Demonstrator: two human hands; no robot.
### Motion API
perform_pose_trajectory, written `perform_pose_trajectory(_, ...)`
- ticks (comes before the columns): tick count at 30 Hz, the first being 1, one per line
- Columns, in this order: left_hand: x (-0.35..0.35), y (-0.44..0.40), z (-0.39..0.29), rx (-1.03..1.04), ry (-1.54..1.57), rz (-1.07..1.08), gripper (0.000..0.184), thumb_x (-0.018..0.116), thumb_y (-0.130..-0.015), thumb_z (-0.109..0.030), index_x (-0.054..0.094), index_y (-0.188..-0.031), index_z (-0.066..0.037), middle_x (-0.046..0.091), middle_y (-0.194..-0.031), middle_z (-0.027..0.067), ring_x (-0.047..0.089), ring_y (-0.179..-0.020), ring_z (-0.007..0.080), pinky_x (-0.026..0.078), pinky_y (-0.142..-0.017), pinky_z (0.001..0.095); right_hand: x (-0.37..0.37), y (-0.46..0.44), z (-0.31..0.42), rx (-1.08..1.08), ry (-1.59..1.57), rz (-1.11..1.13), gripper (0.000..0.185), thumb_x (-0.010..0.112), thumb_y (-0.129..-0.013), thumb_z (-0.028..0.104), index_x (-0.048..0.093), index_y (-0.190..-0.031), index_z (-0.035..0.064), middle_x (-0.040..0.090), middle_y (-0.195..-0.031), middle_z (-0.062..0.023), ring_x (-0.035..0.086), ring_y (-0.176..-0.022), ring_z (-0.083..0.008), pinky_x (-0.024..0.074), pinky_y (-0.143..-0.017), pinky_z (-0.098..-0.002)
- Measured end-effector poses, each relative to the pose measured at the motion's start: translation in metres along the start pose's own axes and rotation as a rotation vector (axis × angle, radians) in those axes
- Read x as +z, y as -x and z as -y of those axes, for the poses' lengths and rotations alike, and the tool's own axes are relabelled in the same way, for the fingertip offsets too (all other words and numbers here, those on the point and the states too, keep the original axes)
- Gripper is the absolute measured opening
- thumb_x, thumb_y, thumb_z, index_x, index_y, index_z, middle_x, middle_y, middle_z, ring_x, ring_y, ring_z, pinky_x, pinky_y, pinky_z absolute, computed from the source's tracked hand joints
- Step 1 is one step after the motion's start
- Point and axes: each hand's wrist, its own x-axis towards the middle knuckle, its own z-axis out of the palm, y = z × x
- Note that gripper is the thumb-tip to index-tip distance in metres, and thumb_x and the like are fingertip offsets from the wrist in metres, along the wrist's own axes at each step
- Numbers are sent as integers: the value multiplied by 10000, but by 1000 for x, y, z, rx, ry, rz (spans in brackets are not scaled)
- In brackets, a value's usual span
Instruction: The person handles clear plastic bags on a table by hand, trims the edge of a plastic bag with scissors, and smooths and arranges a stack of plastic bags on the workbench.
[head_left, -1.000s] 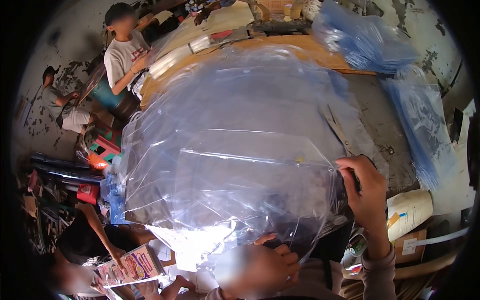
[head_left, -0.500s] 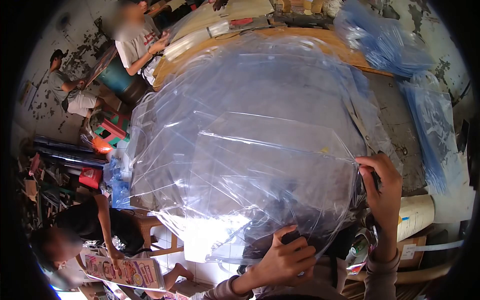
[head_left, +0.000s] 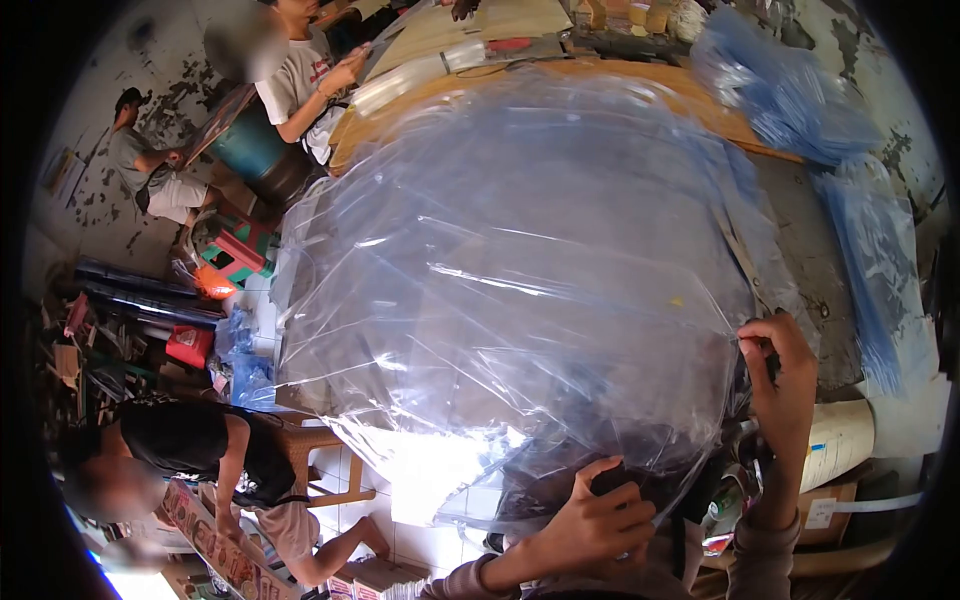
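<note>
A large clear plastic sheet (head_left: pixel 560 290) lies in wrinkled layers over the work surface, with strong glare near its front left. My right hand (head_left: pixel 785 365) pinches the sheet's right edge between thumb and fingertips. Just above that hand, a pair of scissors (head_left: pixel 742 258) lies along the sheet's right side. My left hand (head_left: pixel 600 520) is at the near edge of the plastic, fingers curled and index finger raised. A dark patch shows by its thumb; what its fingers hold, if anything, I cannot make out.
Stacks of bluish plastic (head_left: pixel 790 100) lie at the back right, with another stack (head_left: pixel 865 280) further forward. A seated person (head_left: pixel 190 450) handles a printed board (head_left: pixel 225 545) at lower left. Another person (head_left: pixel 300 85) stands at the far side. A cream roll (head_left: pixel 838 440) is by my right forearm.
The view has shifted, so most things appear further right. The sheet's layers look flatter, with the raised fold less distinct. The seated person has tilted the printed board. Both my hands keep similar poses.
</note>
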Motion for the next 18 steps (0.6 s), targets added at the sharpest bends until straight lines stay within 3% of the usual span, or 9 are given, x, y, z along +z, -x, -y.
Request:
perform_pose_trajectory(9,3,-2,-4,34,62,-24,126,661,-629,-150,560,-689,-106,529,-786,-31,531,-759,119,272,-1002,553,-16,-2,9,80,-73,181,284,557,-727,-64,603,-987,40,613,-817,-81,592,-749,-193,423,-699,-282)
perform_pose_trajectory(18,5,-4,-4,36,56,2,125,667,-622,-161,566,-683,-120,522,-775,-38,529,-752,111,278,-988,546,-14,1,3,36,-84,68,254,561,-732,-74,612,-957,34,607,-780,-93,602,-720,-177,447,-689,-273)
